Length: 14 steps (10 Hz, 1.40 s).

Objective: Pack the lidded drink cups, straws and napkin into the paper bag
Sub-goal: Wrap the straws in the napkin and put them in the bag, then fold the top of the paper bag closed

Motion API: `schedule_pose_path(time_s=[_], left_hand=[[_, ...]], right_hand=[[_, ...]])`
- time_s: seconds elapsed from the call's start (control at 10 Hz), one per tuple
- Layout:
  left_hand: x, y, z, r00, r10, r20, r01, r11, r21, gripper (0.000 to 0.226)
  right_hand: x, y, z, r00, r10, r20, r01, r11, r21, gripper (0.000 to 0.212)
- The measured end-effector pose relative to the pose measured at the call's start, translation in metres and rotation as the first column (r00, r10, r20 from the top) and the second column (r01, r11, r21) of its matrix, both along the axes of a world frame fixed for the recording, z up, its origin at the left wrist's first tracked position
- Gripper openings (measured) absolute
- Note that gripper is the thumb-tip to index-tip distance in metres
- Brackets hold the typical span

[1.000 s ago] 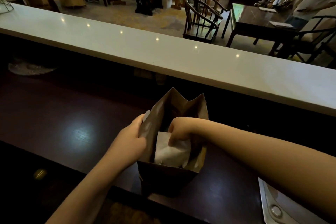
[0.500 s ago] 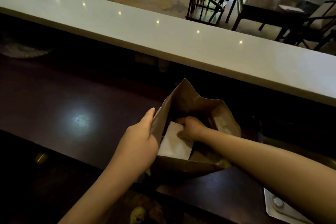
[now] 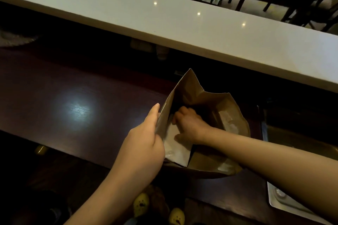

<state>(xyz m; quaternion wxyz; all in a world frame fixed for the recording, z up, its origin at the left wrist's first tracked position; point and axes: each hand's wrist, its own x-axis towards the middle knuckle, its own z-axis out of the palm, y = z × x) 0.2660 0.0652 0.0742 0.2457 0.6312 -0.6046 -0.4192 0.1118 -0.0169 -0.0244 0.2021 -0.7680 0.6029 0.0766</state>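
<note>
A person at a dark wooden counter (image 3: 76, 107) is packing a takeaway order, with the paper bag (image 3: 204, 100) standing open near the counter's near edge, below the pale bar top (image 3: 164, 22) running across the far side. The left hand (image 3: 144, 144) is gripping the bag's left wall, thumb inside and fingers wrapped outside, holding the mouth wide. The right hand (image 3: 190, 124) is reaching down into the bag, its fingers curled and pressing on the white napkin (image 3: 175, 150), which is lying against the bag's near-left inner wall. The step in hand appears to be tucking the napkin in. No cups or straws are showing; the bag's depths are too dark to say whether they are already inside. Next, the right hand would likely be letting go and lifting clear without dragging the napkin out, while the left steadies the bag.
</note>
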Motion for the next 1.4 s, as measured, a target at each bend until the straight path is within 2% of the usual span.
schedule_pose_path(time_s=[0.2, 0.3, 0.4, 0.5, 0.6, 0.7, 0.8, 0.9, 1.0, 1.1, 1.2, 1.3, 1.4], left_hand=[[-0.002, -0.002, -0.001, 1.000, -0.007, 0.022, 0.008, 1.000, -0.012, 0.062], [-0.001, -0.004, -0.003, 0.999, -0.028, 0.038, 0.030, 0.999, -0.035, 0.061], [-0.001, -0.006, -0.004, 0.998, -0.042, 0.049, 0.045, 0.997, -0.062, 0.059], [0.001, -0.007, -0.004, 0.998, -0.048, 0.037, 0.051, 0.995, -0.089, 0.057], [0.003, -0.008, -0.006, 0.997, -0.052, 0.065, 0.059, 0.993, -0.103, 0.058], [0.008, 0.000, -0.007, 0.998, -0.066, -0.023, 0.062, 0.992, -0.114, 0.056], [0.015, 0.014, -0.008, 0.980, -0.111, -0.165, 0.099, 0.992, -0.079, 0.077], [0.028, 0.029, -0.013, 0.961, -0.146, -0.236, 0.132, 0.988, -0.078, 0.087], [0.040, 0.037, -0.026, 0.948, -0.193, -0.253, 0.185, 0.981, -0.056, 0.098], [0.038, 0.038, -0.047, 0.949, -0.184, -0.256, 0.201, 0.979, 0.041, 0.089], [0.025, 0.035, -0.067, 0.966, -0.108, -0.233, 0.134, 0.986, 0.098, 0.054], [0.006, 0.038, -0.074, 0.960, -0.133, -0.248, 0.146, 0.989, 0.035, 0.059], [-0.004, 0.039, -0.079, 0.962, -0.098, -0.254, 0.092, 0.995, -0.036, 0.059]], right_hand=[[0.004, 0.000, 0.012, 1.000, 0.012, -0.012, -0.011, 0.996, 0.086, 0.052], [0.000, 0.005, 0.047, 0.998, 0.047, 0.035, -0.050, 0.996, 0.079, 0.049], [-0.015, 0.016, 0.096, 0.983, 0.149, 0.104, -0.147, 0.989, -0.026, 0.040], [-0.041, 0.025, 0.144, 0.938, 0.240, 0.252, -0.167, 0.946, -0.277, 0.024], [-0.074, 0.019, 0.154, 0.942, 0.210, 0.263, -0.080, 0.899, -0.432, 0.038], [-0.095, 0.009, 0.137, 0.960, 0.092, 0.266, -0.021, 0.965, -0.261, 0.065], [-0.101, 0.007, 0.118, 0.870, -0.039, 0.491, 0.086, 0.994, -0.073, 0.087], [-0.095, 0.009, 0.108, 0.771, -0.117, 0.626, 0.162, 0.987, -0.016, 0.094], [-0.082, 0.019, 0.084, 0.759, -0.200, 0.620, 0.240, 0.971, 0.019, 0.078], [-0.066, 0.041, 0.055, 0.738, -0.280, 0.614, 0.359, 0.933, -0.007, 0.043], [-0.046, 0.078, 0.037, 0.575, -0.362, 0.734, 0.422, 0.899, 0.112, 0.035], [-0.024, 0.110, 0.022, 0.314, -0.447, 0.838, 0.421, 0.856, 0.299, 0.031], [-0.009, 0.130, 0.007, 0.246, -0.448, 0.859, 0.355, 0.867, 0.351, 0.031]])
